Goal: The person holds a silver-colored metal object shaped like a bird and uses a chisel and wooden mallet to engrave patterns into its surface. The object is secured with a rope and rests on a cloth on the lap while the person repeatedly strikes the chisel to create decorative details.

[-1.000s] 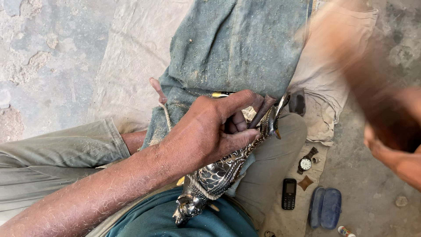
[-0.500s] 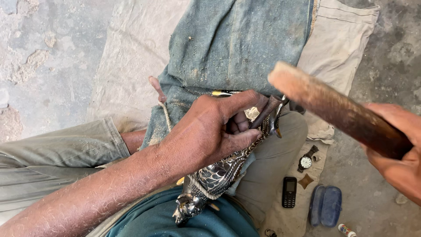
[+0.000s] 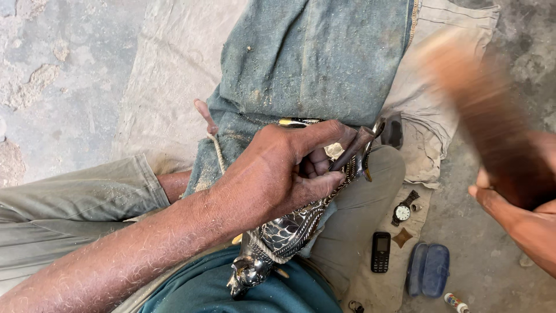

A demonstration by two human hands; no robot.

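My left hand grips a dark metal punch and presses its tip onto a shiny embossed metal figure that lies across my lap, bound with cord. My right hand is at the right edge, closed around a wooden mallet that is raised and blurred by motion above and to the right of the punch. A dusty blue denim cloth lies under the figure.
On a beige cloth beside my knee lie a wristwatch, a small black phone, a blue case and a small brown metal piece. Bare concrete floor lies to the left.
The mallet came down toward the punch half a second ago and is now swung back up to the right, blurred. The left hand and the figure have stayed put.
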